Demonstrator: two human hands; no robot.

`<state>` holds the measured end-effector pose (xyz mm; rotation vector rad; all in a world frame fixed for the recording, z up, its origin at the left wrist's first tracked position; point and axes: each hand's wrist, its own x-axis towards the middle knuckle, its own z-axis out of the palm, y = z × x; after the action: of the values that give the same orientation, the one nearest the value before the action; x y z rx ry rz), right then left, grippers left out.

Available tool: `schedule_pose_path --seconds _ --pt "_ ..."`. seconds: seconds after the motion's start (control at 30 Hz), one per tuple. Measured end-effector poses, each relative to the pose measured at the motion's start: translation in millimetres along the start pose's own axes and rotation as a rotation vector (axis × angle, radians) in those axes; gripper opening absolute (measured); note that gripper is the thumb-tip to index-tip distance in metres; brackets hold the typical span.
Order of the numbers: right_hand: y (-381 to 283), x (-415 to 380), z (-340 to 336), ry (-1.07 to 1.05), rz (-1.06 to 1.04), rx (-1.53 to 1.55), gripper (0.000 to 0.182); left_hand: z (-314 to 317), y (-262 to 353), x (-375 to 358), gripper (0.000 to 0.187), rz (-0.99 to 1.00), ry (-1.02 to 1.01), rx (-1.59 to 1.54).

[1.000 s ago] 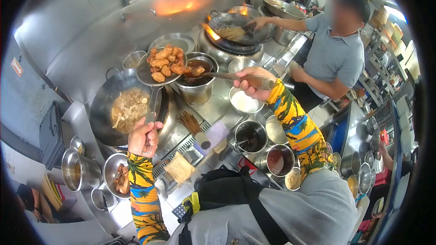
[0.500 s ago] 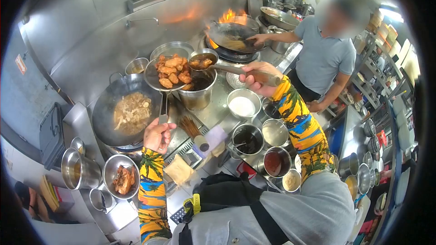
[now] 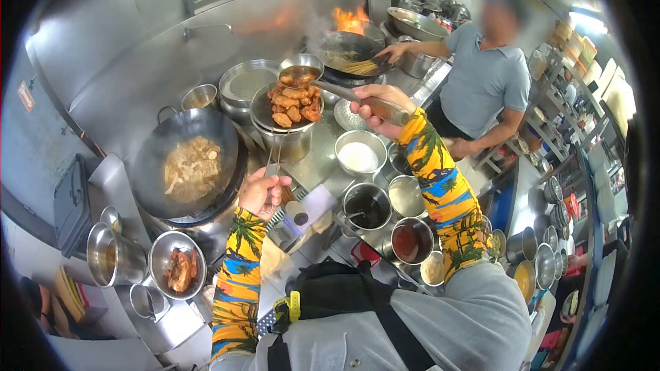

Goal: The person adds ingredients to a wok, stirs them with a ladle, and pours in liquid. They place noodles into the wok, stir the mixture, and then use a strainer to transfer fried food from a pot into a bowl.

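Observation:
My left hand is closed around the handle of a strainer heaped with browned fried pieces. Its basket lies over the mouth of a steel pot, hiding most of what is inside. In my right hand is the wooden handle of a ladle. The ladle's bowl holds brown liquid and overlaps the far edge of the fried pieces. Left of the strainer, a black wok contains pale, sliced food in liquid.
A person at the right grips a second wok with noodles, flames behind it. Near my right arm stand bowls of white powder, dark sauce and red sauce. A bowl of browned meat sits at lower left.
The strainer has moved right, from beside the steel pot to over its mouth, with my left hand following. The ladle has shifted slightly up and left over the fried pieces.

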<state>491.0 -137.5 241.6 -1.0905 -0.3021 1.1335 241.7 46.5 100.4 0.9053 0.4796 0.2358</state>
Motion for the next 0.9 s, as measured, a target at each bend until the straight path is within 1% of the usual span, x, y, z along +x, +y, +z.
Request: schedule_pose_path --seconds 0.03,0.1,0.13,0.23,0.27,0.37,0.4,0.5,0.63,0.67,0.77,0.9 --pt "1.1 1.3 0.9 0.023 -0.001 -0.026 0.022 1.6 -0.5 0.8 0.011 0.012 -0.004 0.011" --pt "8.1 5.1 7.8 0.059 -0.009 -0.086 0.029 -1.8 -3.4 2.6 0.012 0.007 -0.015 0.038" --pt "10.3 7.5 8.4 0.009 -0.023 -0.119 0.033 -2.2 -2.0 3.9 0.012 0.008 -0.019 0.051" --pt "11.7 10.1 16.3 0.015 -0.05 -0.22 0.037 2.4 8.8 1.6 0.014 -0.009 0.011 0.107" --pt "15.2 18.5 11.6 -0.043 -0.077 -0.232 0.017 3.2 12.7 0.3 0.014 -0.016 0.013 0.13" --pt "27.1 32.3 7.4 -0.042 -0.092 -0.315 0.018 3.3 16.8 -2.2 0.014 -0.019 0.02 0.164" --pt "31.2 31.7 8.5 0.016 -0.113 -0.395 0.017 3.1 16.8 -2.2 0.014 -0.01 0.022 0.152" --pt "37.4 31.5 16.1 -0.07 -0.152 -0.48 0.018 0.0 25.6 -3.8 0.014 -0.017 0.01 0.146" --pt "47.9 21.0 24.0 -0.022 -0.173 -0.691 0.031 -10.9 19.9 4.8 0.015 -0.038 -0.014 0.128" --pt "52.7 24.9 14.5 -0.036 -0.18 -0.739 0.069 -11.6 19.8 4.7 0.015 -0.037 -0.014 0.123" --pt "63.2 19.4 9.6 -0.018 -0.317 -1.01 0.066 -12.1 22.6 1.7 0.015 -0.031 -0.016 0.111" --pt "72.5 17.6 -11.1 0.113 -0.417 -1.015 0.062 -25.9 16.6 3.7 0.015 -0.024 -0.042 0.107"
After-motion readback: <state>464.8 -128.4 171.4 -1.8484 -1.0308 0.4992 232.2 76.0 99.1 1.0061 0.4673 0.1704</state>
